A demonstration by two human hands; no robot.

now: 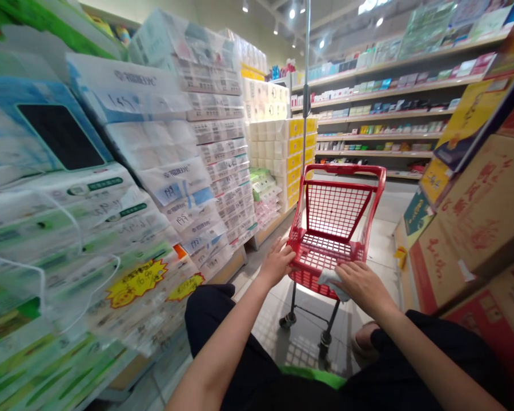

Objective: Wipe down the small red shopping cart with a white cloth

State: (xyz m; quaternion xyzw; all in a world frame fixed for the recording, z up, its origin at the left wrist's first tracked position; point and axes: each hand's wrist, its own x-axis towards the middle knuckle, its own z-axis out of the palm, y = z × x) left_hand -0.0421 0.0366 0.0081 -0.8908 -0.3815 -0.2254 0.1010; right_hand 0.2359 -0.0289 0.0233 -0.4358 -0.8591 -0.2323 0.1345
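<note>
A small red shopping cart [312, 276] with a grid basket and seat back stands upright on its wheels in front of my knees. My left hand [278, 264] grips the cart's near left edge, its fingers curled over the rim. A pale grey-white cloth [332, 281] is bunched under the fingers of my right hand [360, 283]. That hand presses the cloth against the basket's near right rim. Part of the cloth hangs down over the red plastic, and the rest is hidden beneath my fingers.
Stacked tissue packs [223, 142] rise along the left, with a dark-screened phone [62, 137] and a white cable [43, 285] on the nearer packs. Cardboard boxes [490, 200] line the right. Shelves of goods [377, 111] stand behind the cart, across the tiled floor.
</note>
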